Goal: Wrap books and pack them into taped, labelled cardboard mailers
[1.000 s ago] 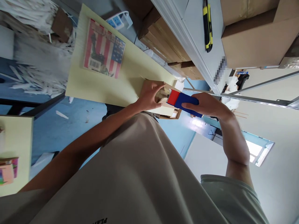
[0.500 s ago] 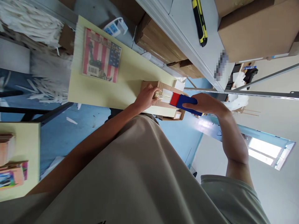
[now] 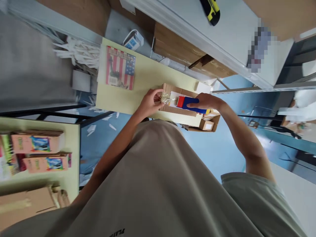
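My left hand point(image 3: 151, 101) curls its fingers and thumb around the end of a shiny, crinkled, gold-tinted clear bundle point(image 3: 166, 98). It is over the left end of a brown cardboard box point(image 3: 189, 112) lying on the pale yellow table point(image 3: 145, 74). In my right hand point(image 3: 206, 101) is a flat blue-and-red carton-like object point(image 3: 191, 102), gripped with the thumb on top; its red end points at the bundle. A white label or sheet point(image 3: 174, 95) lies on the box between the two. Whether the bundle joins the blue-and-red object, I cannot tell.
A wrapped packet with a flag print point(image 3: 120, 67) lies on the table's left part. Behind stand a white power strip point(image 3: 132, 42) and large cartons point(image 3: 172, 39). A yellow-black box cutter point(image 3: 211, 13) rests on the shelf above. Small boxes point(image 3: 206, 125) sit at the right end.
The view has shifted, showing more of the side table at the left. My left hand's fingers have spread a little around the bundle. My right hand still grips the blue-and-red object.
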The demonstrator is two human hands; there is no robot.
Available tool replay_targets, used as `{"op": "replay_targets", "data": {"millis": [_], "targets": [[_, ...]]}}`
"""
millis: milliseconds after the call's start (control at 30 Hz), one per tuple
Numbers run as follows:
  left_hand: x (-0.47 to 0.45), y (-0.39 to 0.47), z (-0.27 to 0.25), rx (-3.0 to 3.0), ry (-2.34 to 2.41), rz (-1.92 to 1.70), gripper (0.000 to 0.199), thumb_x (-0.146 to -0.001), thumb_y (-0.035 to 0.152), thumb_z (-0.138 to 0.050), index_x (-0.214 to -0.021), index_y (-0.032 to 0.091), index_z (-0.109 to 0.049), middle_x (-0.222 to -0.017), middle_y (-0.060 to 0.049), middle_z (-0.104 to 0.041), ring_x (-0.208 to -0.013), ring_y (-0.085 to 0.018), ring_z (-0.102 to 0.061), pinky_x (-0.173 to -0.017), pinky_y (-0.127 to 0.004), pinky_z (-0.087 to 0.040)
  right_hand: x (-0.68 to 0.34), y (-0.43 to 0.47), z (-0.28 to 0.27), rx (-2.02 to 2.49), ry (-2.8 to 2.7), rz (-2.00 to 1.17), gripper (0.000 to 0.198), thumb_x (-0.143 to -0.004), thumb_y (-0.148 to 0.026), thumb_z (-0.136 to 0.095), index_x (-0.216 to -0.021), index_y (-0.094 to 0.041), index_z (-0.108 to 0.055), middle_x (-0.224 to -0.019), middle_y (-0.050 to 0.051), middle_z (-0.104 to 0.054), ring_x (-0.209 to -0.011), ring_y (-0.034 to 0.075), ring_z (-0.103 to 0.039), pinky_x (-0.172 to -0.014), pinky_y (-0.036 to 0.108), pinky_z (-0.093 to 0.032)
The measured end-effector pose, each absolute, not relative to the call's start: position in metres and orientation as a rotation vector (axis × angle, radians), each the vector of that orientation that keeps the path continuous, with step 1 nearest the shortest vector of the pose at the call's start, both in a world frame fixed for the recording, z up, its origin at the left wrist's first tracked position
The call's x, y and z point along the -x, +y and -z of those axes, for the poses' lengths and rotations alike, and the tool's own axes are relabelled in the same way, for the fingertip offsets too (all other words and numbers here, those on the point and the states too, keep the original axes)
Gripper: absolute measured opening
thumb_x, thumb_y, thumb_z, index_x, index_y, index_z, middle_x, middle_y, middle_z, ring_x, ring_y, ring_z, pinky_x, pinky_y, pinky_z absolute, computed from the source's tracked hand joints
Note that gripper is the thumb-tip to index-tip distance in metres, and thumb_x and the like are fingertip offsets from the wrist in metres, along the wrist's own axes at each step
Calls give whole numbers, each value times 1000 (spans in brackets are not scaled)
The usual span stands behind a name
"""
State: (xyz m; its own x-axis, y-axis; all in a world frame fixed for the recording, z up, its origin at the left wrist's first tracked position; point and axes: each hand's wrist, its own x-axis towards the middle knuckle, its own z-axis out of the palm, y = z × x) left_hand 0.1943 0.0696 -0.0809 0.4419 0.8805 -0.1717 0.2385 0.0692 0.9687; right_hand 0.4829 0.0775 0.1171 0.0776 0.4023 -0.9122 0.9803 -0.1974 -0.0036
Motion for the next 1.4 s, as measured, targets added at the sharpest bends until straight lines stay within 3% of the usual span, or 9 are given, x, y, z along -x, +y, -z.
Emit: {"op": "replay_targets", "data": {"millis": [100, 200, 400, 533, 633, 833, 1233, 1400], "targets": [[-209, 54, 79, -1255, 1271, -743, 53, -95, 36, -97, -141, 24, -76, -115, -6, -82, -103, -19, -81, -97, -32, -70, -494, 72, -108, -1664, 1475, 1090, 61, -108, -76, -72, -100, -16, -81, -92, 16, -84, -85, 29, -78, -76, 37, -52], [-231, 43, 76, -1164, 1523, -839, 31, -100, 43, -92, -120, 21, -83, -107, -7, -85, -98, -20, -82, -93, -31, -68, -504, 66, -98, -1672, 1566, 1122, 61, -108, -76, -71, -108, -16, -82, -91, 16, -83, -89, 32, -79, -77, 38, -53], [-255, 38, 68, -1251, 1780, -913, 12, -100, 34, -91, -100, 22, -90, -97, -4, -83, -98, -21, -82, -99, -33, -65, -511, 57, -94, -1688, 1691, 1198, 62, -108, -75, -70, -126, -17, -79, -103, 17, -85, -98, 35, -80, -81, 39, -55], [-245, 38, 59, -1271, 1912, -892, 8, -100, 29, -89, -95, 23, -92, -92, -2, -82, -101, -22, -82, -100, -33, -66, -542, 42, -118, -1621, 1731, 1293, 54, -112, -72, -68, -118, -20, -80, -98, 13, -84, -93, 31, -79, -80, 38, -53], [-232, 39, 54, -1260, 2006, -880, 8, -98, 25, -88, -92, 22, -92, -91, -3, -83, -101, -24, -83, -99, -33, -67, -589, 24, -138, -1601, 1650, 1278, 67, -109, -85, -63, -100, -21, -80, -85, 12, -80, -82, 30, -76, -75, 40, -51], [-229, 35, 48, -1344, 2008, -788, 6, -95, 24, -87, -96, 22, -93, -91, -3, -83, -101, -27, -84, -98, -39, -71, -656, -1, -142, -1632, 1620, 1347, 79, -99, -102, -63, -94, -24, -78, -80, 11, -77, -79, 31, -75, -73, 42, -50], [-226, 33, 54, -1356, 2052, -781, 12, -96, 30, -87, -101, 21, -92, -96, -6, -84, -105, -28, -84, -101, -41, -71, -659, -7, -98, -1644, 1616, 1394, 74, -101, -94, -67, -96, -21, -78, -81, 13, -78, -83, 31, -75, -75, 40, -49], [-227, 34, 54, -1355, 2058, -795, 8, -96, 23, -87, -102, 20, -92, -95, -3, -82, -101, -25, -83, -99, -38, -70, -651, -7, -71, -1644, 1605, 1401, 70, -100, -89, -72, -98, -20, -80, -80, 13, -77, -85, 32, -75, -77, 41, -49]]}}
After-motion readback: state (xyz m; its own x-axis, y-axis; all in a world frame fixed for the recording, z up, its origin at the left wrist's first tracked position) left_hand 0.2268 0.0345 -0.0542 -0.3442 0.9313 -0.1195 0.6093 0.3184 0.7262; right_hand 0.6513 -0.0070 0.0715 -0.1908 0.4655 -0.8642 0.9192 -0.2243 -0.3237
